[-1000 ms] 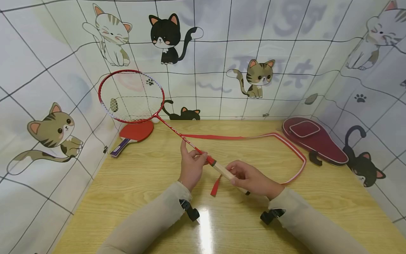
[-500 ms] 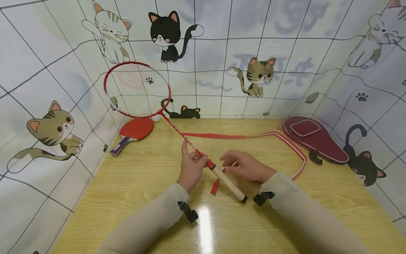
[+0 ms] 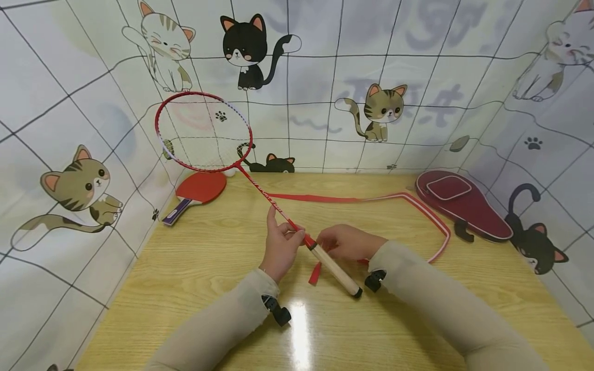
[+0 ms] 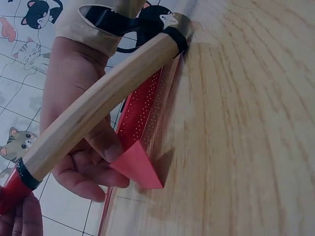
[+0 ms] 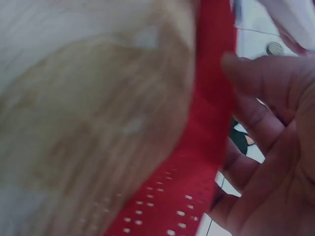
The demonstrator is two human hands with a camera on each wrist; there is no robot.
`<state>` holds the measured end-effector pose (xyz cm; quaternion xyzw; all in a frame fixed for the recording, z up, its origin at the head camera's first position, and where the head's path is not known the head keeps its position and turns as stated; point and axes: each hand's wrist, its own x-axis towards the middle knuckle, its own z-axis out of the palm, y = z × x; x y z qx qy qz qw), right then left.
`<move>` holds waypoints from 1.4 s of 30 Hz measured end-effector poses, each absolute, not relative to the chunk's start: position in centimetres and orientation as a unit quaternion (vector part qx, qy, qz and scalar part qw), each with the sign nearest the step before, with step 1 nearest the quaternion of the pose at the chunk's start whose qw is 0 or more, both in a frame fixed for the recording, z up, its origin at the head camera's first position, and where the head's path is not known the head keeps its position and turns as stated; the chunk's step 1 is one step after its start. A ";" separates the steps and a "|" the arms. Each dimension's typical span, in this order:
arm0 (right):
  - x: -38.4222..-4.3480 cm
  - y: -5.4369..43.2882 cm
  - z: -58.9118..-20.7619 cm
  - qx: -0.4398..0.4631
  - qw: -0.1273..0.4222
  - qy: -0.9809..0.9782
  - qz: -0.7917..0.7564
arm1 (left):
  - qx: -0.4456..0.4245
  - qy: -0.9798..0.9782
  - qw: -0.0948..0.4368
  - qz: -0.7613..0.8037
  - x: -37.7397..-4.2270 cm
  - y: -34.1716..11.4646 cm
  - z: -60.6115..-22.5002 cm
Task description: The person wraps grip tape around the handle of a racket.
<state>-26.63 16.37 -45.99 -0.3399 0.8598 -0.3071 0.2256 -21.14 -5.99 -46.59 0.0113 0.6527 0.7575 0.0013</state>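
The racket (image 3: 257,185) is held by the left hand (image 3: 280,248), pinched between thumb and bent fingers at the red cone just ahead of the grip. The left index finger is extended forward and laid along the shaft. The racket's head is placed ahead of and to the left of these fingers, raised above the table (image 3: 213,252); contact with the backdrop (image 3: 311,72) cannot be confirmed.

The bare wooden handle (image 3: 335,269), banded in black at both ends, is angled back and to the right from the left fingers, toward the person.

The red tape (image 3: 325,199), perforated along part of its length, is pinched near its tapered end by the right hand (image 3: 350,242), thumb closed against curled fingers just beside the handle. The pointed tip is seen projecting beyond the right thumb. The remainder is laid in a wide loop to the right of and beyond the right fingers, its far end lying beyond the left fingertips.

A red table-tennis bat (image 3: 201,187) is noted ahead of and left of the left fingers; a dark red case (image 3: 464,206) is noted well to the right of the right fingers.
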 end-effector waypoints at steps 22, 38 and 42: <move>-25.3 17.4 -40.3 -0.220 0.127 0.823 -0.508 | 0.034 0.643 0.011 0.765 -21.6 -6.3 -47.3; -23.3 15.2 -39.5 -0.275 0.127 0.824 -0.480 | 0.043 0.642 0.015 0.765 -21.4 -6.3 -47.4; -23.2 15.2 -39.7 -0.278 0.138 0.813 -0.494 | 0.044 0.645 0.016 0.763 -21.4 -6.4 -47.5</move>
